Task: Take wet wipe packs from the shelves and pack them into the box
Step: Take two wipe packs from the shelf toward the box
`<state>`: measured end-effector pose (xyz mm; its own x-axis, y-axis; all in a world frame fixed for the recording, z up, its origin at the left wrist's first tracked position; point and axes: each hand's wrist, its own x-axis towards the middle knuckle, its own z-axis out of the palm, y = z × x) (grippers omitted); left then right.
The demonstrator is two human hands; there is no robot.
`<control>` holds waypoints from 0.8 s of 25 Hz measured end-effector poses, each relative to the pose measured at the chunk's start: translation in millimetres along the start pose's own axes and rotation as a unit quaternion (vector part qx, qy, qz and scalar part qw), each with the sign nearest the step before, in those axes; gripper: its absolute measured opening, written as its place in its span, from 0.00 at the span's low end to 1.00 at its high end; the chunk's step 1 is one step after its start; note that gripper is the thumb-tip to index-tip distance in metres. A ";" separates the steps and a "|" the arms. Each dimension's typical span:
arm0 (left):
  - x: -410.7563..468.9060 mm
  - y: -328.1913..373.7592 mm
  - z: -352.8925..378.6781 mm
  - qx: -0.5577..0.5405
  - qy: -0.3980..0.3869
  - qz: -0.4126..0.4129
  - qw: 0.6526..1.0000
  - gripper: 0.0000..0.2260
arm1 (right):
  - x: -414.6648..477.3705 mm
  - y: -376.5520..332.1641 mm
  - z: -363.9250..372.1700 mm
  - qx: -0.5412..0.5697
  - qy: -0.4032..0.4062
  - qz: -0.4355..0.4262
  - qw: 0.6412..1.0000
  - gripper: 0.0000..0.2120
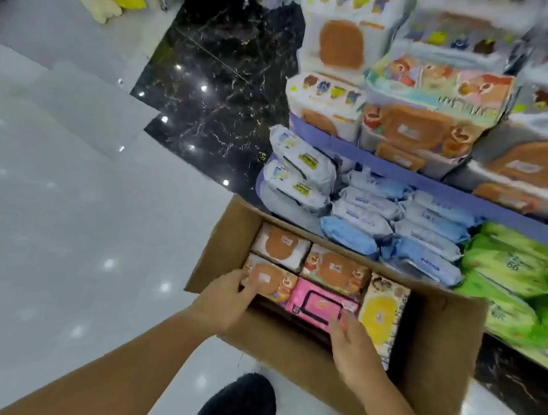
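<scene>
Open cardboard box (437,358) on the floor (57,215), just near the shelves (407,180). Five wipe packs lie inside: a white pack (282,244) far left, a bear pack (335,271) beside it, a second bear pack (265,280) near left, a pink pack (317,304) near centre, a yellow pack (383,315) on edge at right. Left hand (226,300): grip narrow, fingers pressed on the near-left bear pack. Right hand (352,346): fingertips touch the pink pack's near edge; whether the grip holds it cannot be told. Blue packs (429,226) and green packs (516,271) fill the low shelf; black shoes (234,409) stand nearest.
</scene>
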<state>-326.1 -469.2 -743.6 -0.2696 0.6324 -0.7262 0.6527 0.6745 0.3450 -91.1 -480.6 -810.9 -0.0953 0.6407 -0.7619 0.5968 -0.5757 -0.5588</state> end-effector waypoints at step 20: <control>238.5 -102.4 116.3 -0.589 -0.057 -0.256 0.764 0.10 | 158.4 57.3 126.0 0.700 0.127 0.280 0.645 0.19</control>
<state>-374.9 -431.7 -1021.3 -0.1697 0.1784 -0.9692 -0.6266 0.7396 0.2459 -172.4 -476.1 -1004.9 0.0633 0.0937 -0.9936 -0.8397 -0.5330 -0.1037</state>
